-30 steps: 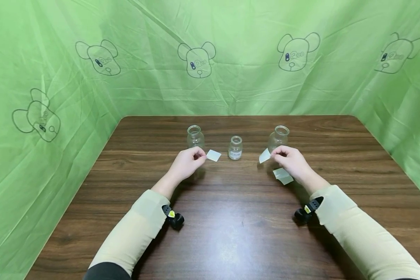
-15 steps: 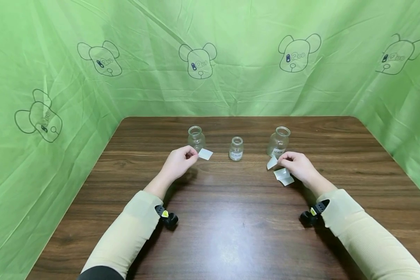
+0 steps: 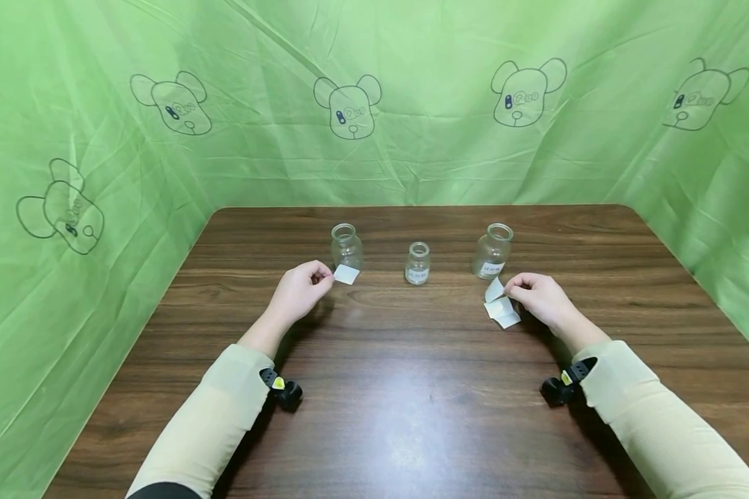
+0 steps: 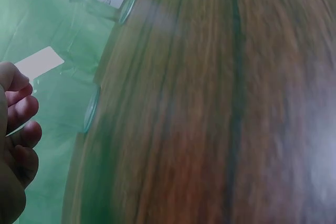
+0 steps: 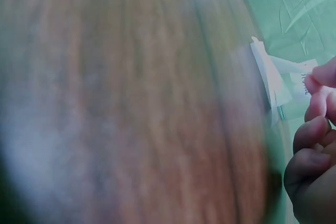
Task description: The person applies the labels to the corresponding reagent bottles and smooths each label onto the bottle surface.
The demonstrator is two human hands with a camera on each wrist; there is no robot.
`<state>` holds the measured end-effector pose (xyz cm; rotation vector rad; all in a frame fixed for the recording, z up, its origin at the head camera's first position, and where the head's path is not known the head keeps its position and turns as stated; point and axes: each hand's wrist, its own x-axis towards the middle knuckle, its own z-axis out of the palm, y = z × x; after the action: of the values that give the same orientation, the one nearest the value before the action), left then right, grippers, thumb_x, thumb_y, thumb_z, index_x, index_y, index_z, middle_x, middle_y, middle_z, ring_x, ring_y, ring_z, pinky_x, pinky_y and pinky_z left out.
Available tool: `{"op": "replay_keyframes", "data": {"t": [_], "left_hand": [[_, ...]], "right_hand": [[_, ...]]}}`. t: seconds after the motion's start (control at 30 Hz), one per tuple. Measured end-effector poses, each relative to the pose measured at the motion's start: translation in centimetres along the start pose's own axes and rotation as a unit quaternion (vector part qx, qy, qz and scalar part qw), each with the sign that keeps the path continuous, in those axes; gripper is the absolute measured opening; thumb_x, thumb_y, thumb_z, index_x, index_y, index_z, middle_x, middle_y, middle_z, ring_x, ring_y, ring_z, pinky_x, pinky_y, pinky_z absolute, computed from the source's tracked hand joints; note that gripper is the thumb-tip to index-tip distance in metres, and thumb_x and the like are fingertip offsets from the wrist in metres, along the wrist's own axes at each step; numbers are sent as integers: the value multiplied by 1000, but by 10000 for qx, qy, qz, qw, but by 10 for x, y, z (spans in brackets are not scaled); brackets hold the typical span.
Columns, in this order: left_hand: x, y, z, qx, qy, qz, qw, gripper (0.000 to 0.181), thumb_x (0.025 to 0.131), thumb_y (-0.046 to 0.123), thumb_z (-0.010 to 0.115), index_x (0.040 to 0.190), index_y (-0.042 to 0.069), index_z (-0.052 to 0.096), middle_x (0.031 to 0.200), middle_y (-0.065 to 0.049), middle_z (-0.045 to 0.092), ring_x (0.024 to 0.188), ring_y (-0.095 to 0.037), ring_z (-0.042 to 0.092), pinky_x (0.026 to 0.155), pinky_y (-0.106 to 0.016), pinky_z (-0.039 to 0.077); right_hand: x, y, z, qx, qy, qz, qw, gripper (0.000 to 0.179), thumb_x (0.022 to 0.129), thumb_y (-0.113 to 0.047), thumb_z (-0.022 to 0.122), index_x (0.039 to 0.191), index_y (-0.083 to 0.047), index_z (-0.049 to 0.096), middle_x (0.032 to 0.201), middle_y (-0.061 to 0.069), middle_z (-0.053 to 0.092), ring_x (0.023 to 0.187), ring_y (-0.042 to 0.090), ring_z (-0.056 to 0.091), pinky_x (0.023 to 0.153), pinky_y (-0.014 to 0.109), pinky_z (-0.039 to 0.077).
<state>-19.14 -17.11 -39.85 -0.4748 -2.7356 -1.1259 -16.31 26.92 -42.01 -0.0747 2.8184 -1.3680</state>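
My left hand (image 3: 296, 291) pinches a small white label (image 3: 347, 275) by its edge, between thumb and forefinger. In the head view the label overlaps the lower front of the left glass jar (image 3: 346, 242); the left wrist view shows the label (image 4: 41, 64) held up in the air, and whether it touches the jar I cannot tell. My right hand (image 3: 541, 298) pinches a thin white paper piece (image 3: 494, 290) right above creased white paper (image 3: 503, 314) on the table. Behind that hand stands the right glass jar (image 3: 492, 255), with a printed label on its front.
A smaller glass jar (image 3: 417, 262), also bearing a printed label, stands between the two larger jars. All three stand toward the back of the brown wooden table (image 3: 374, 374). Green cloth (image 3: 412, 159) hangs behind and at both sides.
My left hand has carried the label left, in front of the left jar. My right hand has moved right and slightly nearer, bringing its paper piece to the creased paper and uncovering the right jar's label.
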Motion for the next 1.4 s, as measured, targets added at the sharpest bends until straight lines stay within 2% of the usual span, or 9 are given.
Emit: {"op": "replay_keyframes", "data": {"t": [0.2,0.5,0.8,1.0,1.2,1.4], "left_hand": [[-4,-8,-5,62,77,25,9999,10,86,19,61,85,10,64,74,0,58,67,-16,50,61,-31,41],[-5,-14,-7,63,176,-26,9998,8,86,18,60,84,11,63,74,0,57,66,-16,49,60,-32,40],[-5,-13,-9,49,183,-78,9998,8,85,18,60,83,11,64,75,0,58,65,-16,49,60,-31,40],[-5,-13,-12,64,180,-134,9997,7,85,18,61,83,11,64,74,-1,57,63,-17,48,59,-32,40],[-6,-13,-14,147,198,-107,9996,8,85,18,60,83,11,64,75,-1,58,63,-16,47,60,-31,40],[-5,-9,-12,245,205,-69,9995,10,86,20,61,84,11,65,74,0,58,63,-16,48,59,-31,40]], "right_hand": [[-2,2,-3,-330,-96,58,9994,15,85,-14,58,90,0,64,64,4,58,63,16,54,59,27,40],[-4,-1,-5,-815,-183,28,9965,15,85,-16,61,92,-3,62,70,3,56,68,17,49,59,28,38],[-3,-5,-4,-651,2,-58,9979,14,87,-17,62,91,-3,61,67,6,57,61,17,53,56,29,39],[0,-18,0,-682,259,-269,9970,16,88,-20,60,92,-5,63,76,6,58,70,17,50,61,29,39],[5,-36,10,-531,169,-381,9977,17,90,-18,58,95,-3,64,82,8,60,75,19,50,64,30,40],[11,-52,26,-327,40,-529,9981,16,90,-16,58,96,-2,64,81,6,60,74,19,50,65,30,41]]}}
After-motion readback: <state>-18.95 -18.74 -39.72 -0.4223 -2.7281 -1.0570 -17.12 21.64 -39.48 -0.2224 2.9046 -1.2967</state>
